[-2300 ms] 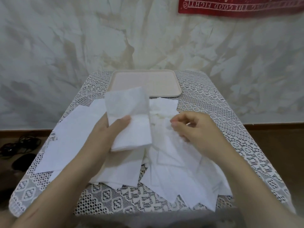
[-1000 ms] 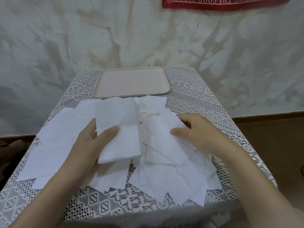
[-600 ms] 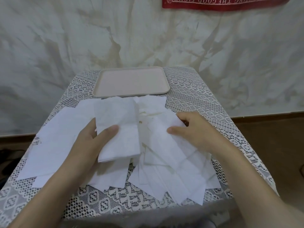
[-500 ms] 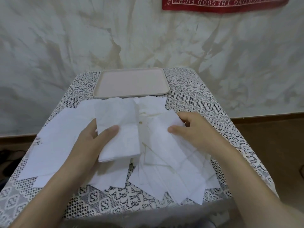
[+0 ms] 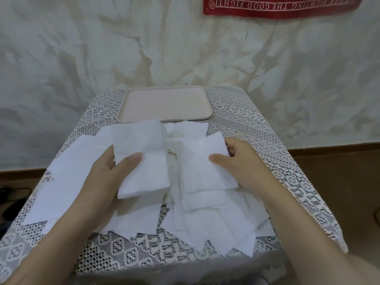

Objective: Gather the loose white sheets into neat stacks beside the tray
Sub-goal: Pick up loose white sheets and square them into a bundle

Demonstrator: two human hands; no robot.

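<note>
My left hand (image 5: 104, 177) grips a small stack of white sheets (image 5: 141, 153), thumb on top, held just above the table. My right hand (image 5: 238, 161) pinches a single white sheet (image 5: 201, 163) at its right edge, thumb on top and fingers underneath, lifting it off the pile. Several loose white sheets (image 5: 205, 221) lie scattered and overlapping across the middle and left of the table. The empty beige tray (image 5: 164, 103) sits at the far edge of the table, just beyond the sheets.
The table wears a white lace cloth (image 5: 257, 128) and stands against a pale wall. A red banner (image 5: 277, 7) hangs at the top right. Dark objects (image 5: 12, 200) lie on the floor at the left. Brown floor shows on the right.
My right hand has taken hold of one sheet from the pile and raised it. My left hand keeps its stack in much the same place.
</note>
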